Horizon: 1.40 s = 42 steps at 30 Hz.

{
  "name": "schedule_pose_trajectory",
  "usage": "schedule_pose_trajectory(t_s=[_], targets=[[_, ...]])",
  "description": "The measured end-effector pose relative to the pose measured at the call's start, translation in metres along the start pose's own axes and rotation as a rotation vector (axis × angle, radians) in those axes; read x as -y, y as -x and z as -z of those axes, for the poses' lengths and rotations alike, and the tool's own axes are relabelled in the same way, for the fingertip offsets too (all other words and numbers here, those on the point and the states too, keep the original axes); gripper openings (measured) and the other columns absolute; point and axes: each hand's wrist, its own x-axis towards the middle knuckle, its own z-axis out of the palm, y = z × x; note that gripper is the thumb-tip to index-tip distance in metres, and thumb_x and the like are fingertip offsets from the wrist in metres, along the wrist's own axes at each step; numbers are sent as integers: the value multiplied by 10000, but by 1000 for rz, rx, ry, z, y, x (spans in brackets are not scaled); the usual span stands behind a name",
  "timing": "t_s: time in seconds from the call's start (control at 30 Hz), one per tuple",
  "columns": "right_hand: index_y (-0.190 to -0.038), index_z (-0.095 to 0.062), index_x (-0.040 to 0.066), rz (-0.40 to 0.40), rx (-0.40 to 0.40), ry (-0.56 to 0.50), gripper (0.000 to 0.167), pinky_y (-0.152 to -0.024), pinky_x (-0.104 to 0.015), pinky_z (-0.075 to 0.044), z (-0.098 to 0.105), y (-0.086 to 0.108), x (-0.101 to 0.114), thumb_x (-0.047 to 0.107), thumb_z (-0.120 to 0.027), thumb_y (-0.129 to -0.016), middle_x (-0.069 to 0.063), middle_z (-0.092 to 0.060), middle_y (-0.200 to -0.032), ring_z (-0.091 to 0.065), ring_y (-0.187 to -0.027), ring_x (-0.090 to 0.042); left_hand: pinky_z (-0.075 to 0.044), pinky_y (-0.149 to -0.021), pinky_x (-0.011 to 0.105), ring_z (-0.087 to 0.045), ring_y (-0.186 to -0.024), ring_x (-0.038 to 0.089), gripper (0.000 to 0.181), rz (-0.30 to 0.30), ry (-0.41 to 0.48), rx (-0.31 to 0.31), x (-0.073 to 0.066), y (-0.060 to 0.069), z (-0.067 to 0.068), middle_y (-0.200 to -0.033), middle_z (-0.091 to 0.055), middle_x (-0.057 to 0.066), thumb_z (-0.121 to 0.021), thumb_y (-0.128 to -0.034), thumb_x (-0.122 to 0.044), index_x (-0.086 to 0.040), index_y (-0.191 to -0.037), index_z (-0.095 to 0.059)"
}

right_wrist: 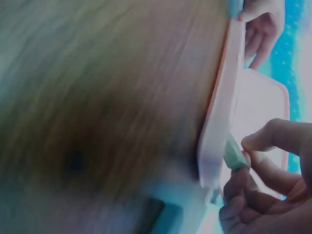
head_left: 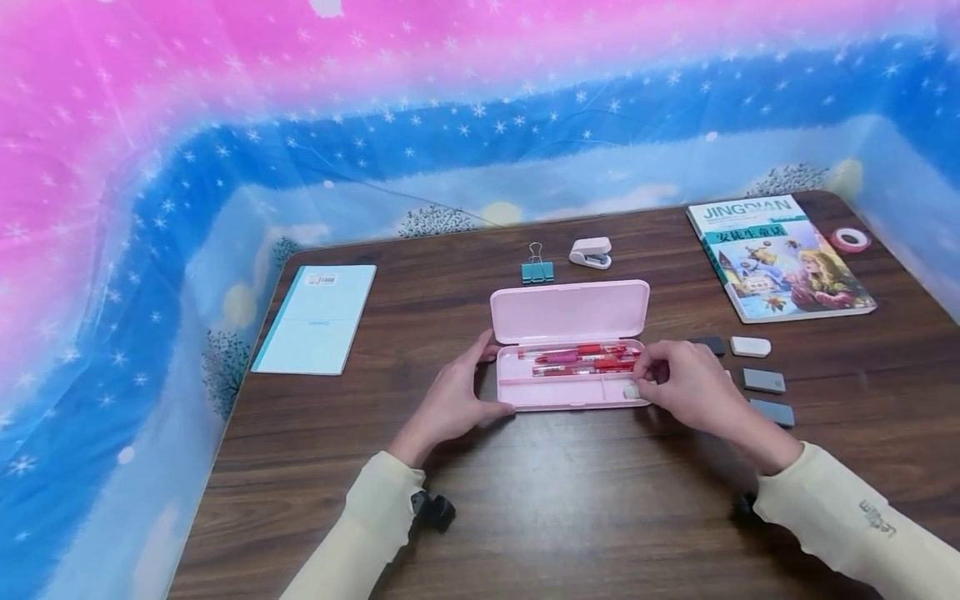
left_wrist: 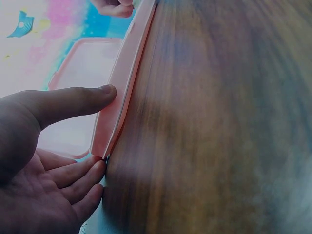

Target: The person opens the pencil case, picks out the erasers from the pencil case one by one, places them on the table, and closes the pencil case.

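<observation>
A pink pencil case (head_left: 551, 395) lies with its lid up in the middle of the table, several red and pink pens (head_left: 573, 358) in its long compartment. My left hand (head_left: 457, 390) grips the case's left end, thumb on the front wall and fingers at the end and back. Over the small right-hand compartment, my right hand (head_left: 686, 382) pinches a small pale-green block (right_wrist: 235, 154), probably an eraser, between thumb and fingers. From the head, only a whitish bit of it shows beside the fingertips.
Right of the case lie a white eraser (head_left: 751, 347), a grey block (head_left: 764, 381), a blue-grey block (head_left: 774, 412) and a dark block (head_left: 708, 344). Behind stand a teal binder clip (head_left: 537, 272) and white stapler (head_left: 591, 252). A notebook (head_left: 318, 321), book (head_left: 780, 258) and tape roll (head_left: 851, 240) lie farther out.
</observation>
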Motion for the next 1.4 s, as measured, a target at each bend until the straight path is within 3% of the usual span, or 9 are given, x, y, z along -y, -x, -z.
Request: schedule_pose_trajectory(t_s=[0.17,0.43,0.7,0.87,1.0,1.17,1.4], targets=[[-932,-736,93,38,-39,27,108,-614,-290,-477,8,4,-4,66,-786,-841,-43,-671,-844,-544,-734,-200,-304,-1198,501,-411,-1432,218,1084,8,3,2,0,1,0,-1481,-530,20,-902,-757,-249,-181,-1612,-239],[-1013,-745,92,20,5,112,214,-603,-306,-445,12,9,-12,139,-822,-818,-38,-639,-853,-525,-727,-196,-311,-1196,497,-401,-1441,220,1087,9,-2,5,-1,1,-1,-1486,-523,16,-902,-756,-253,-193,-1613,-236],[-997,-747,111,60,-22,112,171,-584,-299,-424,11,12,-17,128,-806,-838,-11,-624,-820,-509,-699,-180,-306,-1199,487,-388,-1452,221,1096,-1,7,7,-1,0,-1,-1489,-521,22,-905,-756,-253,-185,-1616,-229],[-963,-714,118,33,-44,109,141,-557,-286,-426,30,29,-26,112,-782,-840,-9,-619,-790,-515,-689,-184,-311,-1192,510,-391,-1449,236,1094,-4,3,1,-1,-2,1,-1487,-520,29,-904,-755,-250,-193,-1615,-232],[-954,-685,132,-21,14,136,146,-557,-269,-401,38,48,-41,135,-775,-839,7,-594,-771,-504,-686,-166,-312,-1193,505,-392,-1448,233,1093,-14,-4,0,0,-2,2,-1486,-521,28,-904,-754,-256,-185,-1614,-233],[-884,-651,184,-35,69,181,140,-534,-256,-367,32,68,-56,163,-774,-822,54,-563,-712,-486,-625,-125,-302,-1200,492,-392,-1451,228,1091,-20,-18,6,1,-2,2,-1486,-527,29,-902,-757,-272,-172,-1612,-233],[-811,-641,223,-33,78,238,175,-562,-284,-346,19,74,-61,186,-810,-785,85,-568,-712,-467,-645,-130,-300,-1201,492,-393,-1450,229,1079,-3,-19,6,1,-2,-1,-1484,-529,32,-898,-762,-277,-175,-1611,-238]])
